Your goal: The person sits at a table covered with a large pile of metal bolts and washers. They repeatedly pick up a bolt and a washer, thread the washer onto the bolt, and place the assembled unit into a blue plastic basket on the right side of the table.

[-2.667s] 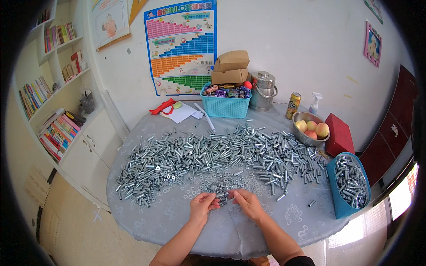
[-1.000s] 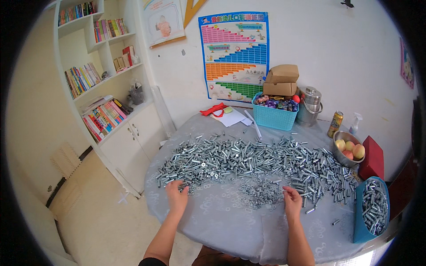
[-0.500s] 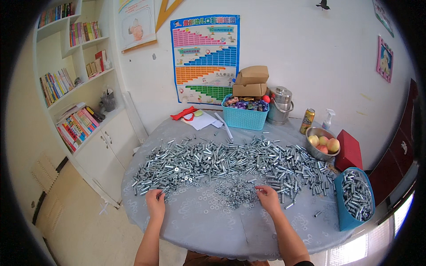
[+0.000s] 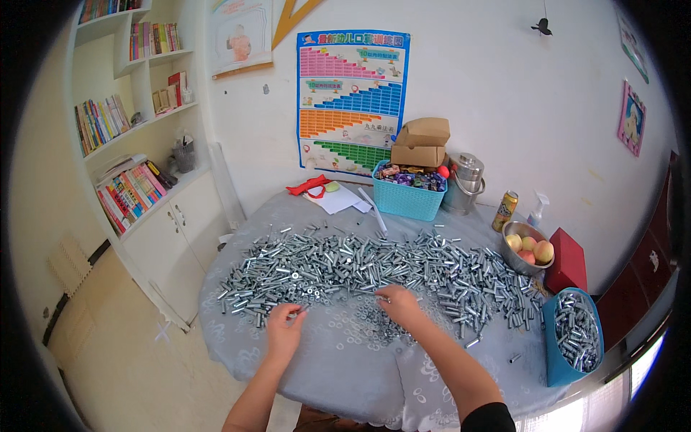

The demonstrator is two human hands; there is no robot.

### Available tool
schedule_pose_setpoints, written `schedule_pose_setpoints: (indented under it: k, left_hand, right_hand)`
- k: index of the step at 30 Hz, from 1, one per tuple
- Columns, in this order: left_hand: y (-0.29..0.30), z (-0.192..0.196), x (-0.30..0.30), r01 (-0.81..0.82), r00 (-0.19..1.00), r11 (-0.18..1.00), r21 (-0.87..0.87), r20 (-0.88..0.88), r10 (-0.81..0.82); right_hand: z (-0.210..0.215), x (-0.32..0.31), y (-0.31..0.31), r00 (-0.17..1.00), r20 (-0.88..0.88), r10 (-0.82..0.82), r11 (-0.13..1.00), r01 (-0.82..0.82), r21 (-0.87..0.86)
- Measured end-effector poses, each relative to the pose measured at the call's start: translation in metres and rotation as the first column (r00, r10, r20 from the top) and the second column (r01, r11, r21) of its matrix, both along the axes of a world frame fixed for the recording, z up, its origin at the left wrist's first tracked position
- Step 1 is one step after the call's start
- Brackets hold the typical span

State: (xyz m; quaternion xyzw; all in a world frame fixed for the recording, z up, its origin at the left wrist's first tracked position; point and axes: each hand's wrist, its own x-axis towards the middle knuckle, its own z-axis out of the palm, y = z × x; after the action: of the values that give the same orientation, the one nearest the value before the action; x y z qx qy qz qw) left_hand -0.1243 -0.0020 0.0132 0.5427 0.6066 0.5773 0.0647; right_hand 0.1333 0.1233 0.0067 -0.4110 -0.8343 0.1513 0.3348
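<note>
Bookshelf (image 4: 133, 180) way off at 9 o'clock, packed with colourful books. Round counter (image 4: 338, 367) under a grey patterned cloth. Left hand (image 4: 286, 333) at about 7 o'clock on the counter, fingers curled down onto the near edge of the big heap of silver bolts (image 4: 374, 270); looks like a pinch on a piece or two, but can't really tell. Small patch of nuts (image 4: 374, 324) sitting between both hands. Right hand (image 4: 400, 305) just past centre, fingertips bunched on the bolts at the heap's near rim, touching them; what's pinched is hidden. Teal basket (image 4: 409, 194) with brown boxes on top at 12 o'clock. Metal bowl of fruit (image 4: 527, 248) and red box (image 4: 567, 261) around 2 o'clock. Blue bin (image 4: 572, 345) full of bolts at 4 o'clock, well apart from the hands.
</note>
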Motion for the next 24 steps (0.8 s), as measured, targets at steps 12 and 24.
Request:
schedule_pose_setpoints:
  k: [12,24]
  left_hand:
    - [0.015,-0.017,0.034,0.477,0.519,0.879,-0.022,0.814,-0.261]
    - [0.025,-0.02,0.091,0.513,0.782,0.856,-0.067,0.448,-0.434]
  right_hand:
    - [-0.008,-0.037,0.017,0.939,0.258,-0.228,0.963,0.178,0.202]
    - [0.033,0.019,-0.071,0.973,-0.231,-0.016,0.996,0.035,0.079]
